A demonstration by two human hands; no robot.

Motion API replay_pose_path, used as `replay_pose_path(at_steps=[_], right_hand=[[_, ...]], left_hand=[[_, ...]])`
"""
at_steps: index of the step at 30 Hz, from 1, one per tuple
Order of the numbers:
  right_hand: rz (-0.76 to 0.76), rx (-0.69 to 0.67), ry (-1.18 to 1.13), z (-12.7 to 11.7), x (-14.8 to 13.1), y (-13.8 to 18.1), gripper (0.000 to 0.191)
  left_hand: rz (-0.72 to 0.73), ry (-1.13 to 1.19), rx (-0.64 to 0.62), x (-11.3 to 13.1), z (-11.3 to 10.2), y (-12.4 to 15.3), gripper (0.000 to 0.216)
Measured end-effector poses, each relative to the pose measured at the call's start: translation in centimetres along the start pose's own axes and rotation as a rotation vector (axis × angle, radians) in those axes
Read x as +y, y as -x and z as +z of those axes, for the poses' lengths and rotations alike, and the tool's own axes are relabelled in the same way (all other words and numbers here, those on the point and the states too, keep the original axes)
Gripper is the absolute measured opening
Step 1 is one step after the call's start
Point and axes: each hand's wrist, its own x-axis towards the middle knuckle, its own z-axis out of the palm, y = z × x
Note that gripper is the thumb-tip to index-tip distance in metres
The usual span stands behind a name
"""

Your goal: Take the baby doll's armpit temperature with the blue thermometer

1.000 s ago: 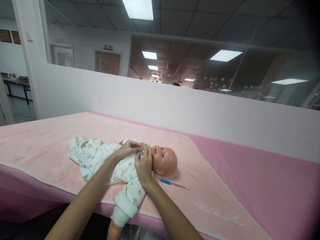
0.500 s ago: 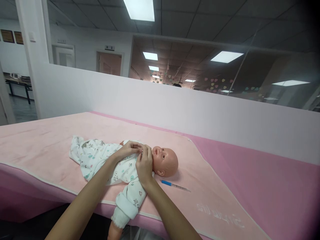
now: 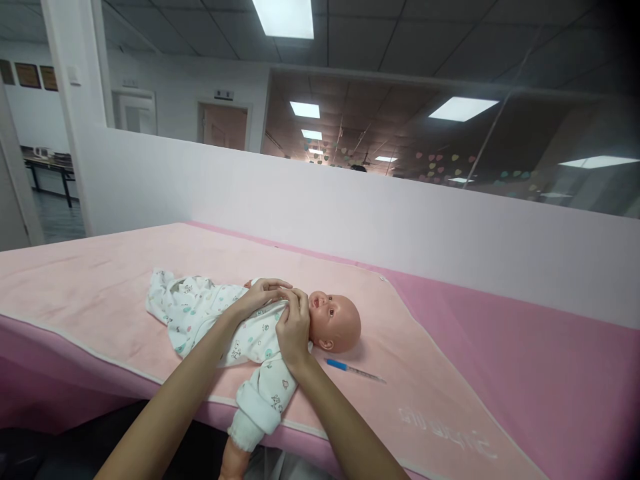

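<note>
A baby doll (image 3: 336, 323) lies on its back across the blanket, head to the right. It wears a white printed baby outfit (image 3: 255, 343), and its near arm hangs over the front edge. My left hand (image 3: 264, 295) rests on the upper chest with its fingers bent toward the collar. Beside it, just below the doll's chin, my right hand (image 3: 294, 323) has its fingers curled at the neckline. Both hands' fingertips meet at the collar, and the cloth between them is mostly hidden. A thermometer with a blue end (image 3: 355, 371) lies near the doll's head.
A pale pink blanket (image 3: 425, 400) covers most of a darker pink padded table (image 3: 565, 360). Behind the table runs a low white wall (image 3: 350, 213) with glass above it. A doorway at far left shows a black-legged table (image 3: 55, 170).
The view has shifted slightly, so the scene sits a little farther right. My left fingers have straightened somewhat at the collar; both hands stay by the doll's neck.
</note>
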Motion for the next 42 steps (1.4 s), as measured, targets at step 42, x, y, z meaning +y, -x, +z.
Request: replay_pose_path(at_steps=[42], right_hand=[[-0.24,-0.334,0.047,0.2,-0.1,-0.1,0.007]], left_hand=[[-0.135,0.024,-0.037,0.3,-4.0,4.7,0.035]])
